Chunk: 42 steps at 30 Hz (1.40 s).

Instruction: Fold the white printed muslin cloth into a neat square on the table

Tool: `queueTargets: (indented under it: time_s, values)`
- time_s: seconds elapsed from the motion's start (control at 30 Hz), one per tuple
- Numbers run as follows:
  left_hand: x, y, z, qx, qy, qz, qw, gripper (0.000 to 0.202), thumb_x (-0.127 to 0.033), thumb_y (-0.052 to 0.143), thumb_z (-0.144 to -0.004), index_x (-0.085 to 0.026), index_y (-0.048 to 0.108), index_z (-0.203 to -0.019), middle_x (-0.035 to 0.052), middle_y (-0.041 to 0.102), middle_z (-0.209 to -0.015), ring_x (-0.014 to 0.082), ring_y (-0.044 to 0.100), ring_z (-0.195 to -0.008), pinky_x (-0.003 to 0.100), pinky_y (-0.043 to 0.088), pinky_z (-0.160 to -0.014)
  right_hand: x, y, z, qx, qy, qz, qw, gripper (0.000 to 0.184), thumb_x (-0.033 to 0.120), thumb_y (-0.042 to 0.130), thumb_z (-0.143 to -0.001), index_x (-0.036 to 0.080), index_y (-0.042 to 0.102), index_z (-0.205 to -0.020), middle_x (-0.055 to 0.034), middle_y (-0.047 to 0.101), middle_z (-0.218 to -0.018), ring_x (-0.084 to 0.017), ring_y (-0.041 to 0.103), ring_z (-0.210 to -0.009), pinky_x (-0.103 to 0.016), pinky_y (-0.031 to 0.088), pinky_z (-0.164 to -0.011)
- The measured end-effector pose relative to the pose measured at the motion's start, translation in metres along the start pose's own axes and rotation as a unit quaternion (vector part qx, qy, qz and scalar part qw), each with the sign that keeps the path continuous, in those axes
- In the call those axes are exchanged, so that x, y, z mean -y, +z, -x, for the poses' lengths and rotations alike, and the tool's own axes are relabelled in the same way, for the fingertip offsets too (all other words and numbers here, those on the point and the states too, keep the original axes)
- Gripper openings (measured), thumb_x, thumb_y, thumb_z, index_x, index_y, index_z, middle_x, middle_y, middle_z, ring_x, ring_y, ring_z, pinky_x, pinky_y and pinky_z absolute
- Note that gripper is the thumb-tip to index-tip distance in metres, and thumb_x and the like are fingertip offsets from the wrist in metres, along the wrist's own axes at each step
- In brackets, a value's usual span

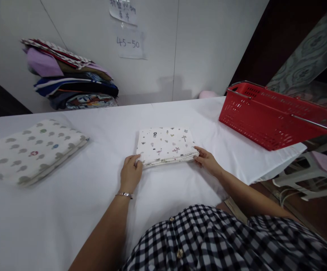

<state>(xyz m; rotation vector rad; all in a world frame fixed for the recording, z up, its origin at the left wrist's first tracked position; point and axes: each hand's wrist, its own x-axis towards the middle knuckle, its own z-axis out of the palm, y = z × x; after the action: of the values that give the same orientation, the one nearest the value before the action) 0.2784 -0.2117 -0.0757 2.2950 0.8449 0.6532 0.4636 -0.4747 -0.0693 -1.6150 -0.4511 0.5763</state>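
A folded white cloth (166, 145) printed with palm trees and small figures lies flat on the white-covered table (174, 188) in front of me. At its near left corner is my left hand (131, 173), a bracelet on the wrist, its fingers closed on the edge. My right hand (208, 161) pinches the near right corner, thumb above the folded layers. Both hands hold the cloth low, at table height. Off to the left rests another folded cloth (33, 150), white with grey mushroom-like shapes and a few coloured spots; neither hand touches it.
A red plastic basket (271, 116) with metal handles stands at the table's right end. Behind the table's left part is a stack of folded fabrics (73, 81) against the wall. Paper signs (131, 42) hang on the wall. A plastic stool (307, 173) stands beyond the right edge.
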Motion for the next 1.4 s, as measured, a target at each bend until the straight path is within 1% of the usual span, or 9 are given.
queueTargets:
  time_s: [0.1, 0.37, 0.53, 0.77, 0.9, 1.07, 1.23, 1.33, 1.4]
  values:
    - [0.001, 0.000, 0.000, -0.002, 0.007, -0.002, 1.000, 0.032, -0.023, 0.043, -0.079, -0.020, 0.061, -0.106, 0.0054, 0.055, -0.110, 0.0167, 0.057, -0.083, 0.031, 0.046, -0.085, -0.001, 0.003, 0.000, -0.040, -0.004, 0.010, 0.999, 0.050, 0.031, 0.065, -0.066, 0.021, 0.052, -0.113, 0.0038, 0.055, -0.069, -0.007, 0.042, -0.049, -0.019, 0.029, -0.039]
    - [-0.001, 0.000, 0.000, 0.005, 0.008, -0.002, 1.000, 0.033, -0.024, 0.043, -0.080, -0.018, 0.061, -0.107, 0.0063, 0.055, -0.111, 0.0176, 0.057, -0.089, 0.031, 0.044, -0.089, -0.013, 0.002, -0.003, -0.098, -0.059, 0.097, 0.989, 0.029, 0.033, 0.063, -0.069, 0.019, 0.062, -0.094, 0.0010, 0.057, -0.072, -0.010, 0.046, -0.060, -0.022, 0.038, -0.053]
    - [-0.001, -0.001, 0.000, 0.003, 0.008, 0.000, 1.000, 0.033, -0.025, 0.043, -0.080, -0.018, 0.062, -0.106, 0.0057, 0.055, -0.110, 0.0163, 0.057, -0.084, 0.031, 0.045, -0.087, -0.013, 0.001, -0.002, -0.131, -0.144, 0.183, 0.964, 0.021, 0.037, 0.059, -0.073, 0.019, 0.062, -0.085, -0.0008, 0.057, -0.079, -0.012, 0.048, -0.068, -0.025, 0.041, -0.062]
    - [0.000, 0.000, 0.000, 0.001, 0.011, -0.004, 1.000, 0.033, -0.024, 0.044, -0.080, -0.019, 0.062, -0.107, 0.0057, 0.055, -0.111, 0.0168, 0.057, -0.088, 0.030, 0.045, -0.088, -0.011, -0.006, -0.001, -0.128, -0.207, 0.300, 0.922, 0.013, 0.029, 0.052, -0.078, 0.021, 0.058, -0.086, -0.0004, 0.052, -0.075, -0.013, 0.046, -0.066, -0.025, 0.039, -0.061]
    - [-0.001, 0.001, 0.001, 0.005, 0.005, -0.008, 1.000, 0.032, -0.025, 0.045, -0.079, -0.021, 0.062, -0.106, 0.0048, 0.055, -0.111, 0.0157, 0.058, -0.083, 0.030, 0.046, -0.086, -0.015, -0.011, -0.002, -0.116, -0.177, 0.352, 0.912, 0.012, 0.027, 0.050, -0.077, 0.021, 0.057, -0.085, 0.0011, 0.051, -0.070, -0.013, 0.045, -0.063, -0.025, 0.038, -0.060]
    - [-0.002, 0.000, 0.002, 0.005, 0.004, -0.003, 1.000, 0.032, -0.025, 0.045, -0.079, -0.020, 0.062, -0.105, 0.0047, 0.056, -0.110, 0.0160, 0.058, -0.084, 0.030, 0.046, -0.085, -0.015, -0.016, 0.001, -0.087, -0.217, 0.395, 0.888, 0.017, 0.024, 0.051, -0.077, 0.022, 0.058, -0.093, -0.0037, 0.054, -0.090, -0.015, 0.050, -0.074, -0.028, 0.042, -0.069]
    - [0.001, 0.000, 0.001, 0.006, 0.009, -0.005, 1.000, 0.032, -0.026, 0.044, -0.079, -0.020, 0.062, -0.106, 0.0043, 0.056, -0.109, 0.0163, 0.058, -0.085, 0.030, 0.046, -0.084, -0.010, -0.018, 0.006, -0.069, -0.228, 0.354, 0.905, 0.028, 0.034, 0.055, -0.080, 0.024, 0.059, -0.106, -0.0067, 0.054, -0.103, -0.018, 0.053, -0.085, -0.030, 0.045, -0.069]
    - [0.002, 0.001, 0.000, 0.003, 0.013, -0.008, 1.000, 0.032, -0.026, 0.045, -0.079, -0.021, 0.062, -0.106, 0.0044, 0.056, -0.109, 0.0168, 0.057, -0.088, 0.030, 0.045, -0.086, -0.006, -0.017, 0.004, -0.077, -0.210, 0.323, 0.920, 0.028, 0.038, 0.050, -0.084, 0.024, 0.062, -0.105, -0.0076, 0.054, -0.103, -0.018, 0.054, -0.082, -0.028, 0.044, -0.060]
    - [0.002, 0.001, 0.000, 0.002, 0.013, -0.006, 1.000, 0.032, -0.025, 0.045, -0.079, -0.021, 0.062, -0.105, 0.0043, 0.056, -0.109, 0.0164, 0.057, -0.088, 0.030, 0.045, -0.087, -0.001, -0.018, 0.001, -0.054, -0.208, 0.337, 0.917, 0.027, 0.037, 0.049, -0.084, 0.024, 0.064, -0.102, -0.0069, 0.056, -0.099, -0.017, 0.055, -0.081, -0.029, 0.045, -0.065]
